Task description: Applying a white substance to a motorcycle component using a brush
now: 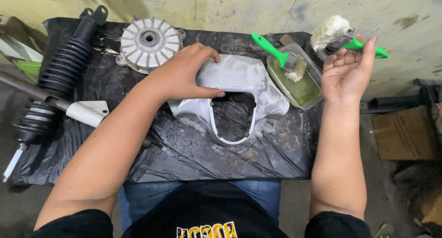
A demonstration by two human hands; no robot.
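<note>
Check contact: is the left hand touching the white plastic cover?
Touching. The head view shows the left hand resting on the top edge of the white plastic cover, fingers curled over it and thumb pressed against its front.

Bench (184,159) covered with wrinkled black plastic sheet (258,159), wet in patches. Far left: two black coil shock absorbers (62,70) lying lengthwise, with a white bracket (87,112) beside their lower end. Back centre: round silver finned hub cover (148,43), flat on the sheet. Right of centre: clear rectangular tub (299,83) of yellow-green liquid, a second green-handled brush (278,53) resting bristles-down in it. Brown cardboard box (405,133) on floor at right. Stained concrete wall (230,10) behind.
</note>
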